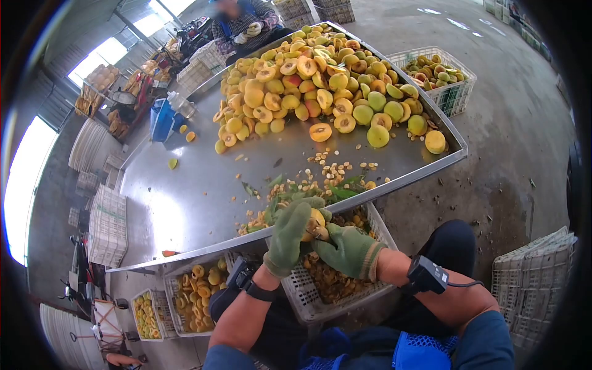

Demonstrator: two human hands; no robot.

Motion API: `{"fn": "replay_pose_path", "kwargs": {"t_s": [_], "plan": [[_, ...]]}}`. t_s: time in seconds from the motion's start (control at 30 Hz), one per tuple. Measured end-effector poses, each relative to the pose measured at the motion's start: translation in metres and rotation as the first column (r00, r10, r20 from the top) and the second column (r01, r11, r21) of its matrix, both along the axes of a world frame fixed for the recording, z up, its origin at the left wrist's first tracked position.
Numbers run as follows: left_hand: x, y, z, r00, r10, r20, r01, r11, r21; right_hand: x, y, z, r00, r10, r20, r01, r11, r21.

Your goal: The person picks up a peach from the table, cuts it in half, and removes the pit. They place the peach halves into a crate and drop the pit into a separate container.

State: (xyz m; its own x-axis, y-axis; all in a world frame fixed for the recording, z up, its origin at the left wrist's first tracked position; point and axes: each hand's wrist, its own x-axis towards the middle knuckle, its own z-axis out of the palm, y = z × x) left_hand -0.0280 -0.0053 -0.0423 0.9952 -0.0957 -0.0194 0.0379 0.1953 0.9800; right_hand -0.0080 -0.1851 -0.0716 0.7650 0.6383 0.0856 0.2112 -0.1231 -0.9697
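Note:
Both my hands wear green gloves and meet at the near edge of the metal table point(203, 203), above a white crate point(309, 302) of pits and scraps. My left hand point(290, 237) is wrapped round a yellow peach half point(314, 223). My right hand point(346, 248) presses against the fruit's lower right side; its fingertips are partly hidden, and whether they grip a small tool is unclear. Loose pale kernels point(336, 171) and green leaves point(345, 192) lie on the table just beyond my hands. Farther back is a large heap of whole and halved peaches point(290, 86).
A person point(237, 28) with white gloves sits at the far side. Crates of fruit stand at the right point(453, 92) and below the table's left part point(179, 296). Stacked crates are at the left point(108, 228) and lower right point(533, 277). A blue container point(163, 120) rests on the table.

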Motion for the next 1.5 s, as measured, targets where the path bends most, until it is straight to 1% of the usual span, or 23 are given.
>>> {"fn": "replay_pose_path", "kwargs": {"t_s": [0.03, 0.07, 0.17, 0.23, 0.3, 0.37, 0.47, 0.57, 0.67, 0.73, 0.77, 0.87, 0.93, 1.07, 1.17, 1.23, 1.27, 1.3, 1.33, 1.37, 1.4, 1.47, 1.5], "plan": [[0.000, -0.003, 0.001, 1.000, 0.010, 0.030, -0.013, 0.997, 0.076, -0.001, -0.001, 0.004, 1.000, -0.006, 0.010, 0.006, 0.999, -0.036], [-0.001, -0.006, 0.003, 0.999, 0.040, 0.036, -0.043, 0.995, 0.086, -0.002, -0.002, 0.007, 1.000, -0.014, 0.020, 0.016, 0.997, -0.072], [-0.005, -0.016, 0.002, 0.987, 0.147, 0.070, -0.153, 0.983, 0.105, -0.006, 0.002, -0.002, 1.000, 0.002, 0.014, -0.002, 1.000, 0.017], [-0.009, -0.024, -0.004, 0.962, 0.254, 0.103, -0.264, 0.959, 0.102, -0.008, 0.006, -0.007, 0.993, 0.048, -0.104, -0.046, 0.999, 0.021], [-0.010, -0.028, -0.006, 0.943, 0.279, 0.179, -0.304, 0.944, 0.127, -0.008, 0.008, -0.006, 0.961, 0.098, -0.258, -0.088, 0.995, 0.050], [-0.012, -0.028, -0.007, 0.930, 0.284, 0.233, -0.324, 0.933, 0.157, -0.008, 0.002, 0.017, 0.885, 0.153, -0.440, -0.120, 0.987, 0.104], [-0.013, -0.024, -0.005, 0.924, 0.254, 0.286, -0.323, 0.919, 0.227, 0.002, -0.012, 0.054, 0.726, 0.222, -0.651, -0.245, 0.968, 0.057], [-0.013, -0.020, -0.008, 0.913, 0.212, 0.348, -0.322, 0.899, 0.298, 0.011, -0.020, 0.058, 0.591, 0.284, -0.755, -0.328, 0.940, 0.098], [-0.014, -0.021, -0.010, 0.895, 0.184, 0.406, -0.322, 0.897, 0.303, 0.019, -0.029, 0.054, 0.208, 0.476, -0.855, -0.338, 0.855, 0.394], [-0.014, -0.020, -0.011, 0.885, 0.165, 0.436, -0.314, 0.902, 0.297, 0.023, -0.029, 0.036, -0.098, 0.660, -0.745, -0.238, 0.711, 0.661], [-0.016, -0.022, -0.007, 0.910, 0.149, 0.387, -0.263, 0.929, 0.259, 0.025, -0.027, 0.027, -0.239, 0.729, -0.641, -0.155, 0.623, 0.767], [-0.019, -0.024, 0.010, 0.960, 0.074, 0.269, -0.112, 0.985, 0.129, 0.020, -0.026, 0.013, -0.387, 0.808, -0.444, 0.002, 0.482, 0.876], [-0.020, -0.019, 0.015, 0.973, 0.006, 0.229, -0.017, 0.999, 0.049, 0.017, -0.021, 0.003, -0.404, 0.824, -0.398, 0.033, 0.448, 0.893], [-0.031, -0.014, 0.019, 0.965, 0.037, 0.260, -0.077, 0.987, 0.144, 0.010, -0.015, -0.002, -0.406, 0.844, -0.350, 0.036, 0.397, 0.917], [-0.032, -0.011, 0.016, 0.953, 0.020, 0.301, -0.070, 0.985, 0.156, 0.007, -0.015, -0.002, -0.359, 0.820, -0.446, -0.002, 0.477, 0.879], [-0.037, -0.009, 0.014, 0.938, 0.015, 0.345, -0.081, 0.981, 0.178, 0.001, -0.026, 0.010, -0.392, 0.756, -0.524, 0.073, 0.593, 0.802], [-0.040, -0.010, 0.011, 0.948, 0.021, 0.317, -0.082, 0.980, 0.180, 0.000, -0.029, 0.018, -0.433, 0.705, -0.562, 0.075, 0.649, 0.757], [-0.044, -0.011, 0.008, 0.955, 0.056, 0.291, -0.115, 0.975, 0.189, 0.000, -0.031, 0.016, -0.371, 0.712, -0.595, 0.019, 0.647, 0.762], [-0.039, -0.010, 0.008, 0.939, 0.009, 0.344, -0.086, 0.974, 0.210, 0.003, -0.030, 0.015, -0.321, 0.721, -0.614, -0.055, 0.634, 0.772], [-0.031, -0.006, 0.007, 0.918, -0.039, 0.394, -0.060, 0.969, 0.238, 0.003, -0.032, 0.034, -0.032, 0.607, -0.794, -0.223, 0.770, 0.598], [-0.032, -0.004, 0.008, 0.928, -0.055, 0.369, -0.031, 0.975, 0.221, 0.009, -0.033, 0.047, 0.119, 0.558, -0.821, -0.370, 0.793, 0.485], [-0.037, -0.005, 0.024, 0.959, -0.121, 0.255, 0.083, 0.984, 0.155, 0.010, -0.037, 0.055, 0.176, 0.492, -0.852, -0.401, 0.827, 0.395], [-0.036, -0.007, 0.034, 0.969, -0.184, 0.168, 0.168, 0.980, 0.106, 0.006, -0.035, 0.059, 0.038, 0.526, -0.850, -0.265, 0.825, 0.499]]}}
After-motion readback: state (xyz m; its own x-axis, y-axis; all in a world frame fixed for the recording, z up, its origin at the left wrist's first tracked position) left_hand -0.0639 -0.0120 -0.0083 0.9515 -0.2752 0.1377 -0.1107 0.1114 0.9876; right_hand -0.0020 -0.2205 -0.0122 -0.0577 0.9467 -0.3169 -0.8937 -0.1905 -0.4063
